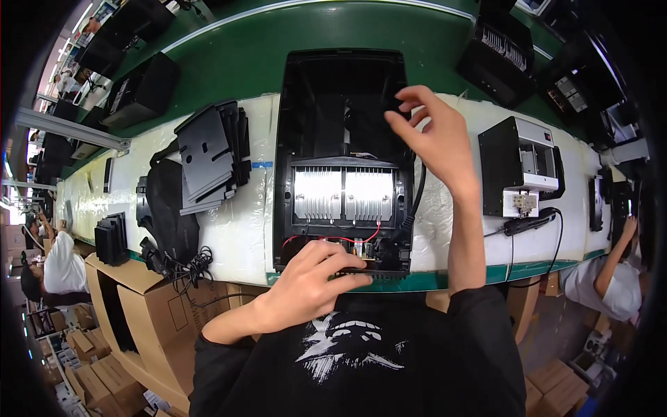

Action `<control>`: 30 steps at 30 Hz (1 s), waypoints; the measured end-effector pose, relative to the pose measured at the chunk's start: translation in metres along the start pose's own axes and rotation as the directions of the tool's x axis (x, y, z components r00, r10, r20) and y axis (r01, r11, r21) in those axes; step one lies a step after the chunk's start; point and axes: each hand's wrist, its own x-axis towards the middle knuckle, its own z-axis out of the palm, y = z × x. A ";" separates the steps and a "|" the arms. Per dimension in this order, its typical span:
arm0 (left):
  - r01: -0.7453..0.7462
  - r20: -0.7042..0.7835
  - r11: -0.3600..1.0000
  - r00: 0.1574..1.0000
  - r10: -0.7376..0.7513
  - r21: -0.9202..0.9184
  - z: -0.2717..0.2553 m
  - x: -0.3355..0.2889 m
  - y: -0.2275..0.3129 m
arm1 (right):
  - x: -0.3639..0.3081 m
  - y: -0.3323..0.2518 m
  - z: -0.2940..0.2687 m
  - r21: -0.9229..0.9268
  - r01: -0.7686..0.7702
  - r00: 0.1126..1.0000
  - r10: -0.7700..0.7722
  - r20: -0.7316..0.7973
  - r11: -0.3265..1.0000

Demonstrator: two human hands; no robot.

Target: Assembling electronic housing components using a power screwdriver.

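While the left hand (pixel 316 278), grip hidden, lies over the black housing (pixel 319 162) at lower centre, perhaps steadying it, the right hand (pixel 438 132) hangs open, upper centre-right.

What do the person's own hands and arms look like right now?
The left hand and right hand are bare, with no gloves or watch visible. Black sleeves end short of them; the black shirt has a white brush-style print.

Left hand (pixel 309 283) is showing its back, fingers (pixel 342 263) pointing rightward; higher up, right hand (pixel 445 142) is hovering, thumb (pixel 403 128) standing clear of the curving forefinger (pixel 420 93)!
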 end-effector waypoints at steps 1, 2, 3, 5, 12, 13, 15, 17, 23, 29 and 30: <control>0.007 -0.009 1.000 1.000 -0.007 -0.004 0.002 -0.002 0.000 | 0.005 -0.006 0.000 -0.269 0.087 0.991 -0.057 0.120 0.959; -0.024 -0.048 1.000 0.999 0.024 -0.007 0.004 -0.003 -0.002 | 0.011 -0.007 0.001 -0.381 0.154 0.978 -0.086 0.190 0.912; -0.055 -0.087 0.998 0.995 0.054 -0.007 0.005 -0.003 -0.003 | 0.016 -0.007 0.004 -0.382 0.166 0.975 -0.093 0.203 0.909; -0.050 -0.123 0.999 0.991 0.050 0.004 0.007 -0.002 -0.002 | 0.027 -0.009 0.011 -0.600 0.274 0.933 -0.056 0.355 0.751; 0.009 0.005 0.996 1.000 -0.008 -0.088 0.005 0.015 0.006 | 0.058 0.001 0.043 -0.738 0.488 0.826 0.028 0.564 0.466; 0.016 0.007 0.990 1.000 -0.015 -0.140 0.007 0.018 0.009 | 0.059 0.000 0.046 -0.737 0.502 0.822 0.015 0.569 0.452; 0.023 -0.023 0.987 0.999 -0.027 -0.156 0.007 0.025 0.012 | 0.058 -0.003 0.048 -0.722 0.562 0.788 0.006 0.616 0.404; 0.070 -0.059 0.989 0.995 -0.078 -0.134 0.012 0.033 0.011 | 0.055 -0.009 0.043 -0.713 0.566 0.799 -0.065 0.597 0.413; 0.135 0.004 0.971 0.991 -0.136 -0.196 0.036 0.045 0.002 | 0.047 -0.053 0.005 -0.563 0.420 0.887 -0.189 0.422 0.712; 0.181 -0.064 0.935 0.976 -0.210 -0.303 0.040 0.055 -0.010 | 0.022 -0.092 -0.019 0.001 0.373 0.918 -0.370 0.145 0.928; 0.189 -0.071 0.932 0.973 -0.221 -0.310 0.041 0.055 -0.009 | 0.017 -0.093 -0.021 0.134 0.379 0.917 -0.391 0.077 0.915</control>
